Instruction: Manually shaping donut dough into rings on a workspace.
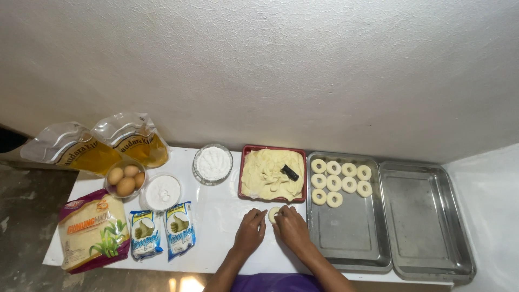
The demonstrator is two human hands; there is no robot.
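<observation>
Pale dough piece (273, 214) sits pinched between fingertips of left hand (250, 231) and right hand (292, 228).

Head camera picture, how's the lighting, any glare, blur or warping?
Head view: soft, even light; mild glare on the oil pouches and a bright patch at the white table front edge; wide-angle bending at the edges; both hands, left hand and right hand, look sharp.

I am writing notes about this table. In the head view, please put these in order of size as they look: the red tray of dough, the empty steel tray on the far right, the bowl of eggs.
1. Empty steel tray, clearly the largest.
2. Red tray of dough.
3. Bowl of eggs, the smallest.
All sit on one table, so the order is safe.
</observation>
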